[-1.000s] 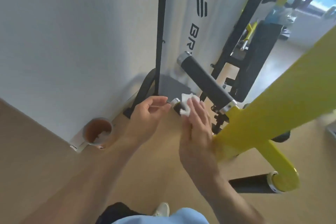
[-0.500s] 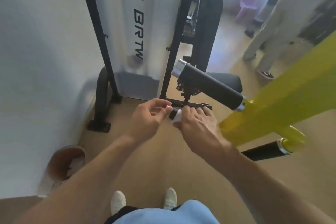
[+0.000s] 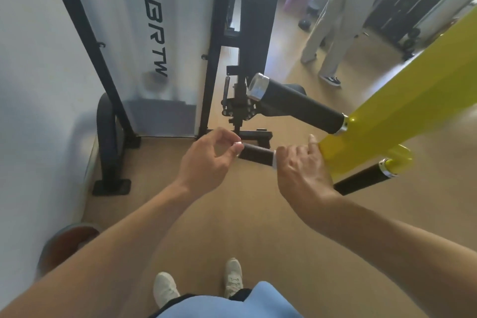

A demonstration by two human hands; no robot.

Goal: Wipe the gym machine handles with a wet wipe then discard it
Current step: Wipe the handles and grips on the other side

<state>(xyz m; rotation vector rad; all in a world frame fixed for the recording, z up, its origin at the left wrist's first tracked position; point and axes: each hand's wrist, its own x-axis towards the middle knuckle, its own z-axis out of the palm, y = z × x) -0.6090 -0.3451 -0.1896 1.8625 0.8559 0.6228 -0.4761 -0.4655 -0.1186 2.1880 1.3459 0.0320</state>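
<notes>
Black textured rubber covers the near handle [image 3: 255, 155], a short cylinder with its long axis running nearly level, left to right and tipped slightly down toward the yellow arm [image 3: 402, 100] at its right end; its free end carries a silver cap and points left, toward the left hand [image 3: 206, 162]. The left hand has thumb and fingertips curled loosely around that capped end, touching or just beside it; a firm grip cannot be confirmed. The right hand [image 3: 300, 170] is closed over the handle's right portion, next to the yellow arm, index finger raised; a thin white edge of the wet wipe [image 3: 274, 160] shows at the thumb side, pressed between palm and rubber; the rest of the wipe is hidden. A larger black handle [image 3: 299, 106] lies above, pointing up-left; a third handle [image 3: 361, 179] points down-left below the arm. A round brown-lined bin [image 3: 64, 245] sits on the floor at lower left, beside the white wall; its contents cannot be made out.
</notes>
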